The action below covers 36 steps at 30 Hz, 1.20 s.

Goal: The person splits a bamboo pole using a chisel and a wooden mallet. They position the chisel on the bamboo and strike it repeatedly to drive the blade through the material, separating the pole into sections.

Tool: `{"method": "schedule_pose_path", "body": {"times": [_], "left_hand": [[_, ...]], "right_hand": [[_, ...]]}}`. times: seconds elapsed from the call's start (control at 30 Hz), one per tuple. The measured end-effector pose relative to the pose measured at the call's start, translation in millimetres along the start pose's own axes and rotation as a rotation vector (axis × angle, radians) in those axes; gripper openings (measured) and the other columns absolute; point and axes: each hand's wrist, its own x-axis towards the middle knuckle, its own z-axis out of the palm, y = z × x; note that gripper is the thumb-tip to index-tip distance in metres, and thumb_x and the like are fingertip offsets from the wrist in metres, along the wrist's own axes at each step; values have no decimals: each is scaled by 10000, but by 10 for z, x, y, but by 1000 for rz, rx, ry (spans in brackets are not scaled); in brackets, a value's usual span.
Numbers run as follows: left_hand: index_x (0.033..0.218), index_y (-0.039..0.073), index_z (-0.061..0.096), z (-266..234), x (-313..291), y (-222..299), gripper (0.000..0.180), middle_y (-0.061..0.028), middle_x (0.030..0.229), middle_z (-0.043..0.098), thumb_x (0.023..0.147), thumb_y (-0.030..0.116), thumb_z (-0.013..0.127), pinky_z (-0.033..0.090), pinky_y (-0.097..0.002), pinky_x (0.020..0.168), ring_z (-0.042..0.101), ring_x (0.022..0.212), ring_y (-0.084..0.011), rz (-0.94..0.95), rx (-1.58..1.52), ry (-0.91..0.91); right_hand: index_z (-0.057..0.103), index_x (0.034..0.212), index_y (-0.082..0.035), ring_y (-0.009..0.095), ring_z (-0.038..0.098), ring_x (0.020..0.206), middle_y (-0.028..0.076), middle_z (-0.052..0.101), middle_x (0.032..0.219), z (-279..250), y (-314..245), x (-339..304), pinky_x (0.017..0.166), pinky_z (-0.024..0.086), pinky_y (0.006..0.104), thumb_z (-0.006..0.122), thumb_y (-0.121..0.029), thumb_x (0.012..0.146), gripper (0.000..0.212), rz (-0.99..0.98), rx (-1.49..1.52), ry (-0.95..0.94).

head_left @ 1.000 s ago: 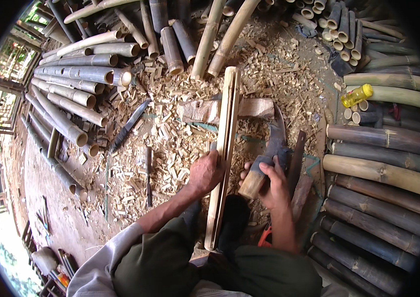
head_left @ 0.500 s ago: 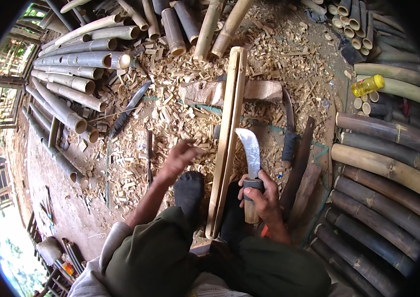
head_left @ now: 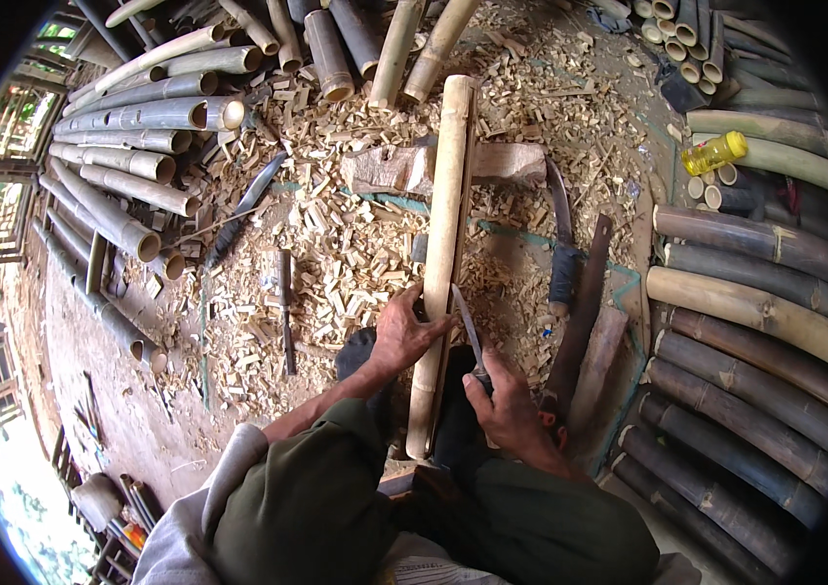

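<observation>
A long pale bamboo piece (head_left: 449, 210) lies lengthwise between my legs, its rounded side up and its far part resting across a rough wooden block (head_left: 385, 170). My left hand (head_left: 406, 331) grips it around the middle, with the thumb across the top and some fingers hidden behind it. In my right hand (head_left: 512, 408) is a curved knife (head_left: 468, 320), closed in at the handle. Its blade appears nearly edge-on and points away from me, close beside the bamboo's right side. Most of the knife's handle is hidden by my fingers.
Wood chips (head_left: 326, 224) cover the floor. Another knife (head_left: 248, 207) lies at left, a sickle-shaped blade (head_left: 559, 229) at right, near a dark flat strip (head_left: 582, 312). Bamboo poles (head_left: 746, 244) are stacked right, more (head_left: 131, 141) at left. A yellow bottle (head_left: 716, 153) rests on the right stack.
My left hand has come down from the air onto the bamboo. The bamboo has turned, so its slotted face no longer shows on top. My right hand has tilted the knife toward it.
</observation>
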Motion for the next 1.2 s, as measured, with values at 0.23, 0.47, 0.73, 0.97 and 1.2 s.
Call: {"method": "schedule_pose_path", "body": {"times": [0.23, 0.47, 0.73, 0.97, 1.2], "left_hand": [[1080, 46, 714, 64, -42, 17, 472, -191, 979, 692, 774, 387, 831, 534, -462, 846, 685, 925, -352, -14, 111, 65], [1034, 15, 679, 66, -33, 101, 522, -231, 995, 621, 773, 445, 817, 518, -505, 827, 649, 931, -400, -24, 156, 40], [1017, 45, 721, 103, -12, -14, 457, -192, 950, 659, 756, 403, 833, 532, -468, 807, 675, 891, -360, 6, 180, 102], [1041, 1, 696, 33, -11, 71, 520, -223, 987, 644, 760, 419, 828, 534, -489, 833, 664, 929, -388, -46, 147, 28], [980, 2, 698, 29, -1, 20, 527, -220, 948, 651, 754, 458, 834, 532, -486, 802, 669, 888, -378, -27, 154, 49]], "right_hand": [[376, 1467, 124, 507, 510, 1298, 382, 458, 1425, 116, -76, 21, 1091, 443, 495, 588, -148, 957, 616, 27, -56, 30], [397, 1451, 119, 497, 587, 1168, 370, 558, 1275, 265, -92, 122, 991, 496, 501, 605, -156, 935, 620, 37, -48, 126], [544, 1259, 108, 486, 651, 938, 328, 646, 982, 278, -98, 618, 818, 522, 514, 627, -180, 935, 442, 73, 7, 255], [589, 1209, 121, 480, 669, 948, 341, 659, 1010, 163, -136, 483, 829, 538, 464, 656, -148, 934, 391, -71, 69, 322], [568, 1222, 101, 442, 671, 858, 300, 650, 957, 89, -45, 1172, 753, 538, 497, 620, -154, 941, 383, -66, -49, 363]]}}
